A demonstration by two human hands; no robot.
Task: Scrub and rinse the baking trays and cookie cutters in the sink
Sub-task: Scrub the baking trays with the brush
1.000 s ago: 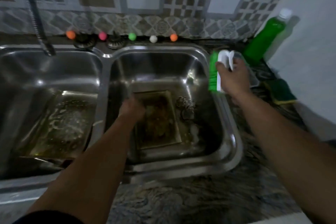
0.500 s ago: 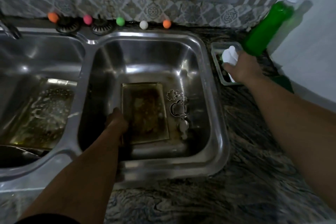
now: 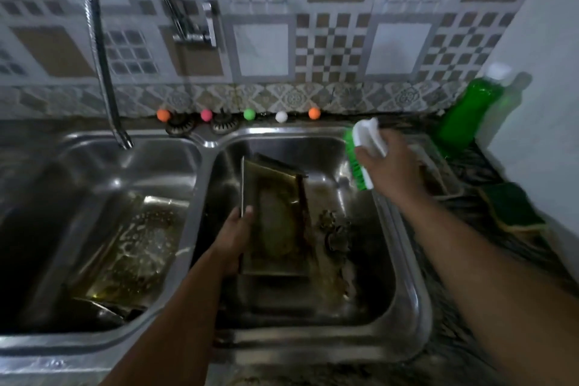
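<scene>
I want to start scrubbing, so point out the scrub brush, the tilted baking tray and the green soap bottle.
scrub brush (image 3: 366,138), head view, white handle.
baking tray (image 3: 275,229), head view, greasy inner base.
soap bottle (image 3: 466,116), head view, green body.

The left hand (image 3: 233,236) reaches forward and down, thumb over the rim of a grimy rectangular metal baking tray (image 3: 275,222); the right hand (image 3: 388,166) grips a white-handled, green-bristled scrub brush (image 3: 363,150), bristles facing left of its fingers (image 3: 365,155).

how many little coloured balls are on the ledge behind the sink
5, in a row: orange ball, pink ball, green ball, white ball, second orange ball. None looks hidden.
</scene>
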